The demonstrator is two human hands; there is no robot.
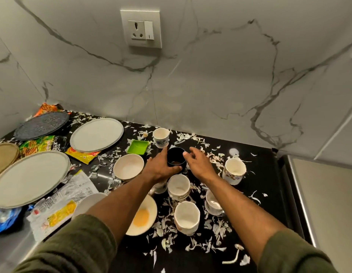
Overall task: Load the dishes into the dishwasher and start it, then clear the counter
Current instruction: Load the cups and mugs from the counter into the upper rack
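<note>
A dark blue cup [176, 157] stands near the middle of the black counter [265, 174]. My left hand [160, 168] wraps its thumb and fingers around the cup's left side. My right hand [198, 162] hovers at the cup's right side with fingers spread and relaxed. Several white cups surround it: one behind [161, 137], one in front [178, 187], one nearer me [187, 216], one at the right [234, 170], and one beside my right forearm [212, 202]. A white bowl [128, 167] sits left of my hand. A bowl with yellow residue [142, 215] lies under my left forearm.
White plates [96, 134] [29, 178], a dark plate [42, 125] and a tan plate [5, 157] lie at the left. A green square dish [138, 147], snack wrappers [41, 143] and a crumpled packet [63, 203] clutter the counter. Peel scraps are scattered everywhere. A steel edge [301, 194] borders the right.
</note>
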